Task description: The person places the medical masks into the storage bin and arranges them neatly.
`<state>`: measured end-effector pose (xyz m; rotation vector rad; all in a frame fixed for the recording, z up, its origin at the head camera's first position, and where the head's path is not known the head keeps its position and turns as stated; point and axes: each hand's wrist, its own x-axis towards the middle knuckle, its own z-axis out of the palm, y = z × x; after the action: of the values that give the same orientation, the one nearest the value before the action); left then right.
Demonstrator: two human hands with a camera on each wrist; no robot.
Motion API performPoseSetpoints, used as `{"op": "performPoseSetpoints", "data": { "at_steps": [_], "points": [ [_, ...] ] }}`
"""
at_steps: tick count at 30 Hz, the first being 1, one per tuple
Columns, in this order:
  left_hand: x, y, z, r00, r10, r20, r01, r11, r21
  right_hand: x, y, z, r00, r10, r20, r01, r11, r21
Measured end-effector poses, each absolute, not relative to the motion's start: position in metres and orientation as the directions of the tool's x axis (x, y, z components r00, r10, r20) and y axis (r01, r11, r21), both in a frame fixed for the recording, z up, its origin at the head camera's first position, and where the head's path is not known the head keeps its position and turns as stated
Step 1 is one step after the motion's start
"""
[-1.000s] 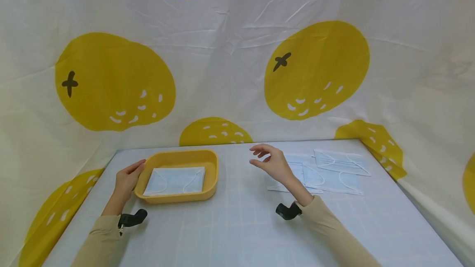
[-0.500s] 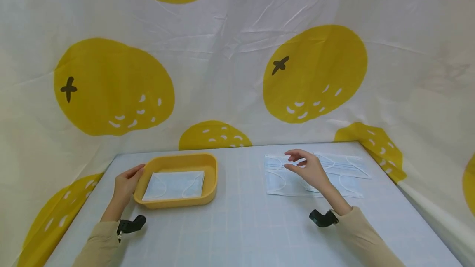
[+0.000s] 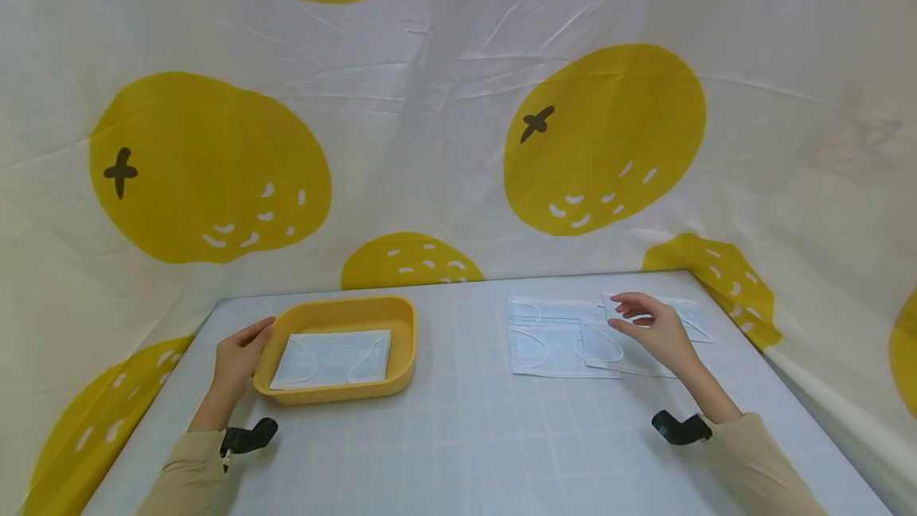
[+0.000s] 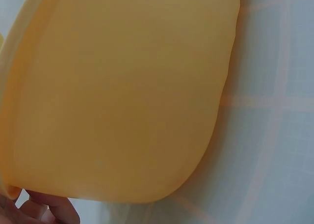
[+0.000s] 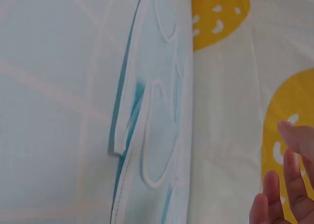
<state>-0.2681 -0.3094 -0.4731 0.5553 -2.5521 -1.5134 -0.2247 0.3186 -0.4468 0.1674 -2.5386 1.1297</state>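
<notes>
My left hand (image 3: 239, 361) grips the left end of a yellow tray (image 3: 407, 357); in the left wrist view its fingers (image 4: 64, 209) curl at the rim beneath the tray's wall. Inside the tray lies a pale blue face mask (image 3: 333, 361) with white ear loops. My right hand (image 3: 659, 333) hovers over the right part of the spread of masks, fingers bent loosely, holding nothing. Several flat face masks (image 3: 533, 349) overlap there on the table. One mask (image 3: 695, 313) at the back right is partly hidden behind the hand.
A pale checked cloth covers the table (image 3: 458, 436). Behind it hangs a white curtain (image 3: 430, 142) printed with large yellow fruit, meeting the table's back edge. Each wrist wears a black camera, like the right wrist camera (image 3: 680, 427).
My right hand has moved rightward from the near-left side of the masks to over their right part, still holding nothing. The left hand and the tray stay in place.
</notes>
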Motion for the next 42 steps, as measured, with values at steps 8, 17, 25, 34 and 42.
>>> {"op": "performPoseSetpoints", "data": {
  "at_steps": [8,17,25,34,42],
  "points": [
    [-0.270,-0.311,-0.474,-0.926,-0.367,-0.090,-0.258,0.438,0.861,-0.222,0.357,-0.455,-0.943,0.083,0.321,-0.191,0.654,-0.732],
    [-0.268,-0.310,-0.473,-0.925,-0.367,-0.096,-0.263,0.438,0.859,-0.222,0.396,-0.461,-0.967,0.162,0.197,-0.035,0.682,-0.731],
    [-0.267,-0.309,-0.473,-0.925,-0.371,-0.087,-0.260,0.448,0.855,-0.234,0.430,-0.474,-0.972,0.198,0.131,0.044,0.694,-0.719],
    [-0.270,-0.310,-0.475,-0.924,-0.373,-0.083,-0.258,0.449,0.856,-0.250,0.462,-0.482,-0.979,0.182,0.087,0.075,0.728,-0.681],
    [-0.269,-0.310,-0.473,-0.924,-0.373,-0.083,-0.260,0.454,0.852,-0.261,0.470,-0.480,-0.986,0.163,-0.032,0.141,0.721,-0.679]
  ]
}}
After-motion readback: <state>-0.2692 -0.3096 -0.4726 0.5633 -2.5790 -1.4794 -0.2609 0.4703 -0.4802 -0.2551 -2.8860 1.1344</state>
